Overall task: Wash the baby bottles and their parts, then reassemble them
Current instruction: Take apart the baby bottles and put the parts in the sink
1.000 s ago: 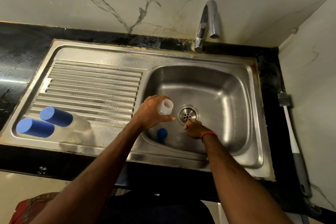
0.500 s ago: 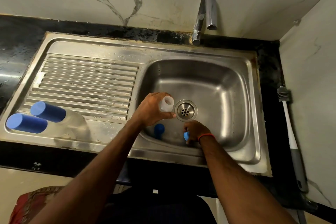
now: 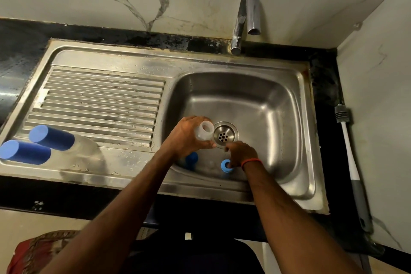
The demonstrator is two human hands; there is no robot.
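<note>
Baby bottle collar (image 3: 226, 165), blue, is pinched in the right hand (image 3: 241, 154) low in the sink basin (image 3: 278, 118). Leftward, 2 blue-capped bottles (image 3: 25, 152) (image 3: 52, 138) lie on the drainboard (image 3: 100, 100). Beyond, the left hand (image 3: 186, 138) grips a clear bottle (image 3: 204, 132) beside the drain (image 3: 225, 134).

1 head-worn wide-angle view, steeply down and forward, close above the sink (image 3: 278, 107) and draining board (image 3: 100, 100)

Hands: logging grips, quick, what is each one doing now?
Left hand: holds the clear bottle.
Right hand: pinches the blue ring.
</note>
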